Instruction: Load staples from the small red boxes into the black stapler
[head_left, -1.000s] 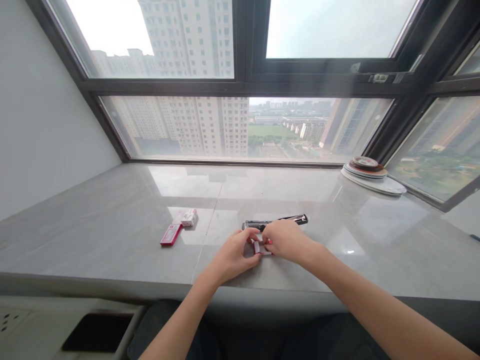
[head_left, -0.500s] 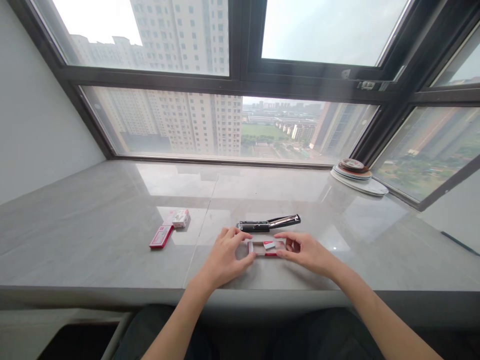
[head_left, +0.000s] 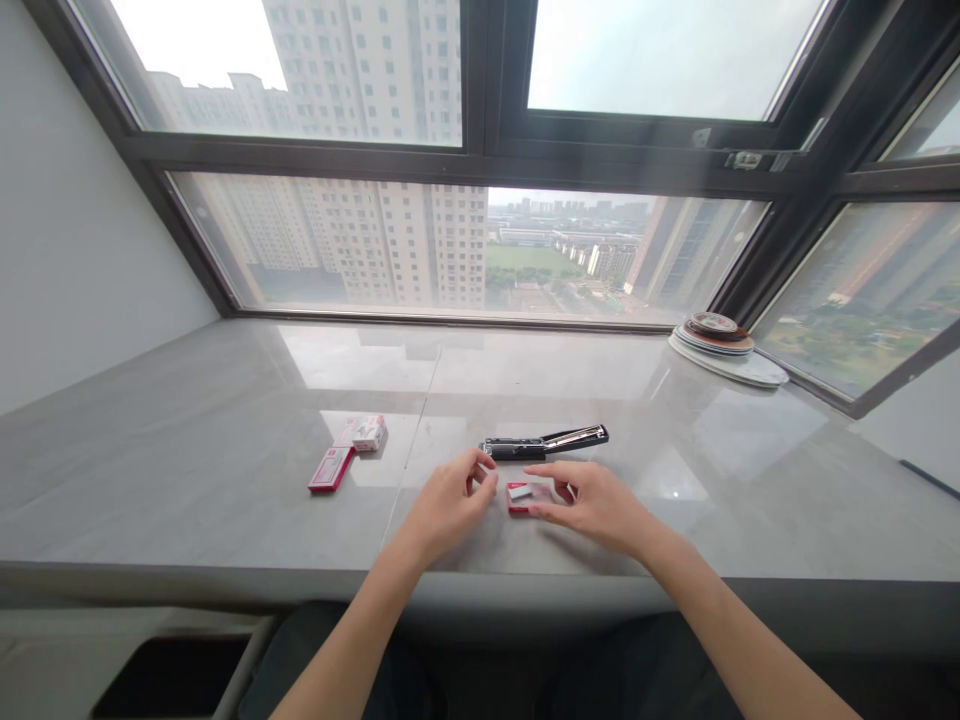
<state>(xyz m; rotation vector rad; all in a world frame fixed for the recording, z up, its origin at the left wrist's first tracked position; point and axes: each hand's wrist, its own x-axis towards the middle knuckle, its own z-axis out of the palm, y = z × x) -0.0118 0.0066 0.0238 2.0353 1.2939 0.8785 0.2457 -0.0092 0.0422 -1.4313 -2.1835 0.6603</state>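
Observation:
Between my hands, a small red-and-white box (head_left: 517, 508) lies on the counter. A small pale block (head_left: 520, 491) shows at the top of the box. My right hand (head_left: 596, 508) is closed around the box, thumb at its near side and index finger along its far side. To the left of it is my left hand (head_left: 454, 497), curved with thumb and fingers slightly apart, nothing visible between them and not touching the box. Just beyond both hands rests a black stapler (head_left: 544, 443), its upper arm swung open to the right.
On the left, a flat red-and-white box (head_left: 331, 469) lies beside a small white patterned box (head_left: 368, 433). A stack of plates (head_left: 724, 352) stands in the far right corner by the window. The grey counter's front edge (head_left: 225, 573) runs close to my forearms.
My left hand has come off the box's left end. The box now looks shorter, its open left part no longer showing, and my right hand has moved left with it.

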